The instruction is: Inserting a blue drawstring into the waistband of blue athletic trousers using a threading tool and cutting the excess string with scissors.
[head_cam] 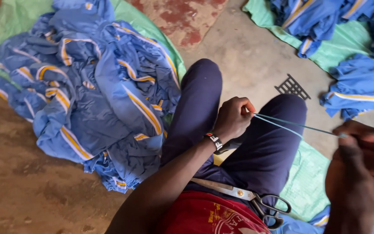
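Between both grips, a pale blue thread point(291, 125) runs taut: the left hand point(232, 118) pinches one end closed above the knee, the right hand point(360, 169) clamps the other. Scissors point(256, 201) rest on the lap below, handy; blue garments point(96, 95) lie piled beyond the left grip.

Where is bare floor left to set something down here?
Bare floor lies lower left, below the big blue clothes pile, and between the raised knee and the far clothes, near a small dark grid. The lap is crowded.

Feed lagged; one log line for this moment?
left hand: pinches thread | right hand: pinches other end | thread: taut | scissors: on lap | blue garments: piled left
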